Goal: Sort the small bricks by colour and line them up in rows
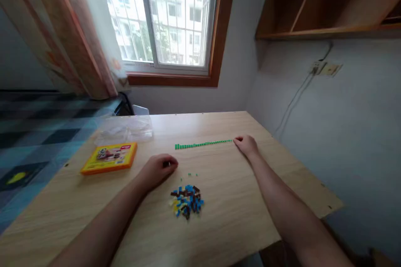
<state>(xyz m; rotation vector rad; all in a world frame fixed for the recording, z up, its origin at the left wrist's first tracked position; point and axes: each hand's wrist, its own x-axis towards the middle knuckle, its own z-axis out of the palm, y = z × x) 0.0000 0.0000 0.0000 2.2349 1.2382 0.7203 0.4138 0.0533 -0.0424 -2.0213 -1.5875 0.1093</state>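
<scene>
Across table, green brick row points to right hand.

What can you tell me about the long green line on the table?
The green line is a row of many tiny bright green pieces that look like plastic. They lie on the pale, wood-grained table, below the window in the picture. The line is nearly straight, rising slightly to the right. Its left-end pieces look bigger; the right-end ones look tiny. The right hand is at its right end, but whether the fingers touch it is too small to tell.
</scene>
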